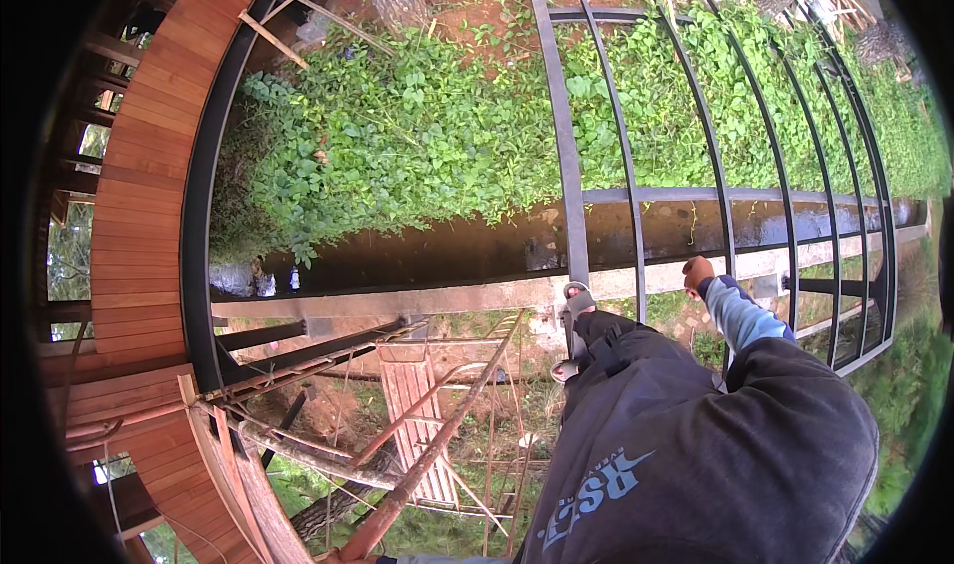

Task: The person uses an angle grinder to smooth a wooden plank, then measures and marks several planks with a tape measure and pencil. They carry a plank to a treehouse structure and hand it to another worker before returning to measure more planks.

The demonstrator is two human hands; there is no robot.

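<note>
My right hand (699, 274) is held out over the black steel frame (712, 147), its fingers curled with nothing seen in them. At the lower edge, my left hand (348, 558) is partly cut off. It appears to grip the lower end of a slanting wooden pole (383, 517). My feet, in sandals (564, 370), stand on a narrow black steel beam (563, 137) that runs away from me.
To the left, a reddish plank deck (139, 196) ends at a curved black steel edge (199, 186). Wooden scaffolding with a slatted panel (422, 435) stands below. Under the frame lie a concrete ledge (447, 298), a brown water channel (427, 258) and leafy plants (397, 137). Open gaps separate the beams.
</note>
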